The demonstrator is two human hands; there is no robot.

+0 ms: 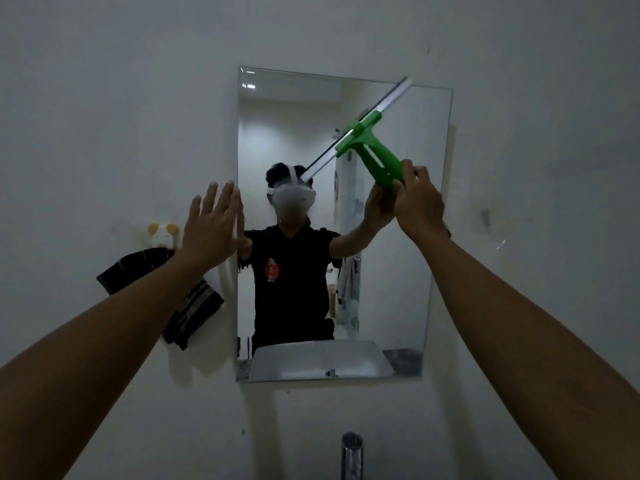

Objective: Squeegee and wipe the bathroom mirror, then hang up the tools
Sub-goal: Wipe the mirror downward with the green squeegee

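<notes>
Here the right hand point(417, 199) grips the green squeegee point(367, 136) against the mirror point(398, 271); left hand point(211, 223) spread flat at its left edge, partly hiding a dark cloth point(187, 306).

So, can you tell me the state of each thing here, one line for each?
squeegee: held by its green handle, blade tilted across the mirror's upper right.
right hand: closed on the squeegee handle.
left hand: open, fingers spread, at the mirror's left edge.
mirror: mounted on the wall.
dark cloth: hanging on the wall, left of the mirror.
tap: no water visible.
</notes>
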